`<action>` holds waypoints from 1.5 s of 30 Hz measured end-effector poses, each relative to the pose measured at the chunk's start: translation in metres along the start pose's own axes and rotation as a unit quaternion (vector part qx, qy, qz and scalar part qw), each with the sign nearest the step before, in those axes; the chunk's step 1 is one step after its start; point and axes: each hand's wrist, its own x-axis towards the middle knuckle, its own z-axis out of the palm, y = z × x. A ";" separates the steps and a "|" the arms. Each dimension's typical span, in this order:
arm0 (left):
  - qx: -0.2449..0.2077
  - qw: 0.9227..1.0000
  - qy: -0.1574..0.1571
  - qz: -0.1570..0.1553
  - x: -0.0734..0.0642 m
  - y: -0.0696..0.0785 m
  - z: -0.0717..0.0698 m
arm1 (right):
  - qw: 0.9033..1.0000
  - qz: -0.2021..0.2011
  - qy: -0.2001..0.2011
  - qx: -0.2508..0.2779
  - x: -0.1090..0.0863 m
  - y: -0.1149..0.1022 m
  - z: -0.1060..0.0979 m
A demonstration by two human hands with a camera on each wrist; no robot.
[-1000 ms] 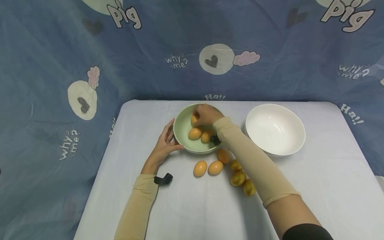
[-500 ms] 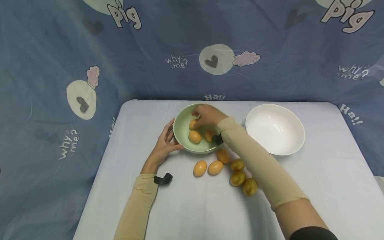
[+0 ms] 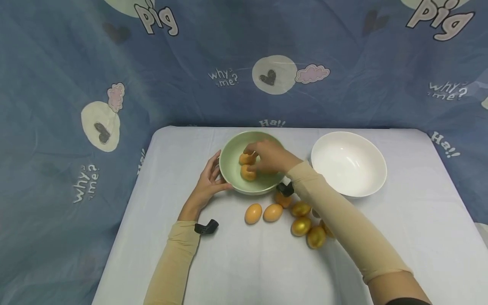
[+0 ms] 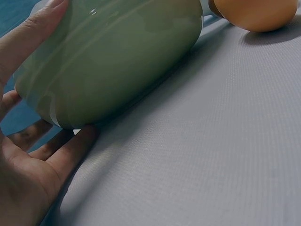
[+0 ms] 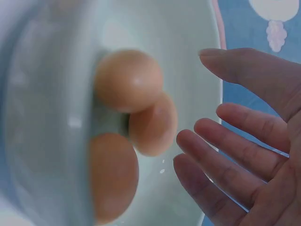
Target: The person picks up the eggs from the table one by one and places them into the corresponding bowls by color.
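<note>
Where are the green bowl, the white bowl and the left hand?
Green bowl (image 3: 230,164), head view: inside wall.
White bowl (image 3: 348,164), head view: bare inside.
Left hand (image 3: 207,185), head view: near the thumb's base.

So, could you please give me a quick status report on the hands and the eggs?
Left hand holding light green bowl. Right hand open over it, gripping nothing. Three brown eggs inside. Head view: right hand hides one.

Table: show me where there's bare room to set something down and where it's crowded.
Bare: the table right of the right forearm and white bowl, and between the left forearm and loose brown eggs. The white bowl looks bare inside too. Crowded: in front of the green bowl, where those and gold eggs cluster.
</note>
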 end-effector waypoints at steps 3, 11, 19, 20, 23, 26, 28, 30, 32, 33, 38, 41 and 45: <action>0.001 1.000 0.001 0.003 0.000 -0.001 -0.001 | 1.000 -0.012 -0.001 0.021 -0.010 -0.003 0.001; 0.007 1.000 0.006 0.012 0.000 -0.002 -0.001 | 0.998 -0.024 0.015 0.053 -0.044 -0.012 0.003; 0.013 1.000 0.005 0.008 -0.001 0.001 0.000 | 0.997 -0.011 0.040 0.064 -0.083 -0.016 0.012; 0.013 1.000 0.003 0.006 -0.001 0.003 0.001 | 0.997 -0.008 0.045 0.067 -0.089 -0.016 0.014; 0.016 1.000 0.002 0.003 -0.003 0.009 0.002 | 0.995 -0.004 0.058 0.084 -0.104 -0.013 0.021; 0.021 1.000 -0.001 0.003 -0.004 0.014 0.004 | 0.993 -0.012 0.068 0.092 -0.117 -0.012 0.027; 0.023 1.000 -0.002 0.002 -0.005 0.016 0.005 | 0.993 -0.022 0.075 0.090 -0.125 -0.011 0.030; 0.022 1.000 -0.004 0.001 -0.006 0.017 0.006 | 0.992 -0.031 0.081 0.089 -0.133 -0.011 0.033; 0.021 1.000 -0.003 0.000 -0.006 0.017 0.006 | 0.992 -0.036 0.082 0.094 -0.139 -0.011 0.037; 0.021 1.000 -0.001 0.001 -0.006 0.017 0.006 | 0.992 -0.036 0.081 0.092 -0.141 -0.011 0.039; 0.020 1.000 0.002 0.001 -0.007 0.016 0.006 | 0.994 -0.029 0.079 0.069 -0.148 -0.009 0.052; 0.020 1.000 0.002 0.001 -0.007 0.016 0.007 | 0.995 -0.031 0.078 0.047 -0.148 -0.006 0.061; 0.017 1.000 0.001 0.001 -0.006 0.016 0.008 | 0.996 -0.030 0.072 0.046 -0.147 -0.002 0.071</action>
